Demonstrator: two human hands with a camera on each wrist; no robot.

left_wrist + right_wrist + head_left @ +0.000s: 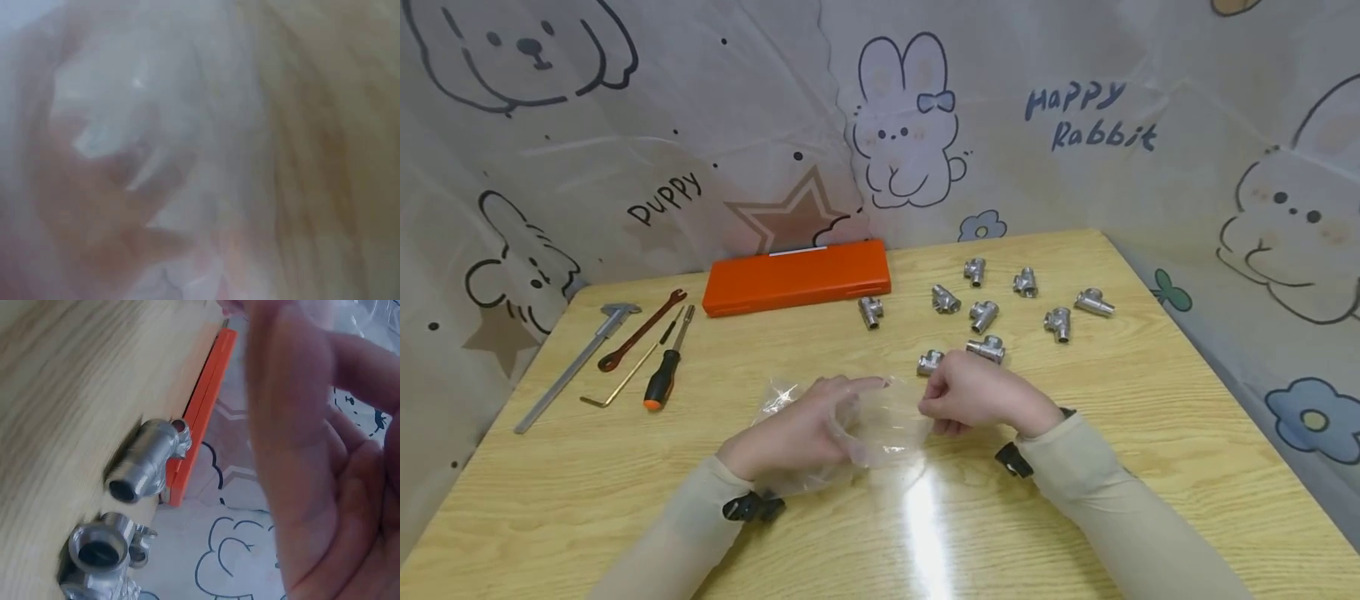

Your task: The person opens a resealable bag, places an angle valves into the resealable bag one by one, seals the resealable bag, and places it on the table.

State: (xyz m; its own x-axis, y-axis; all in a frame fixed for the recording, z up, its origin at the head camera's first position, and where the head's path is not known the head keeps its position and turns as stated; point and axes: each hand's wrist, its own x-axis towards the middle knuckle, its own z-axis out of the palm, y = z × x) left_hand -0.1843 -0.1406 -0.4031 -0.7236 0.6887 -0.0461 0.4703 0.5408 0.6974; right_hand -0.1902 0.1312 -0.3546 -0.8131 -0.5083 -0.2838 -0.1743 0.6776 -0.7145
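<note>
A clear plastic bag (891, 421) is held above the front middle of the table, its mouth spread wide. My left hand (797, 429) grips it at the left side of the mouth. Thumb and fingers of my right hand (981, 390) pinch the bag's right edge. The left wrist view is blurred, with the left hand (119, 212) seen through the film. Just beyond the right hand lie two metal tee fittings, one nearer (929, 362) and another (987, 348) partly behind that hand. Fittings such as this tee (140, 462) also show in the right wrist view.
Several more tee fittings (983, 316) are scattered over the back right. An orange case (797, 279) lies at the back edge. On the left are a caliper (576, 362), a wrench (642, 331), a hex key (625, 375) and a screwdriver (662, 379). A printed curtain (760, 100) hangs behind.
</note>
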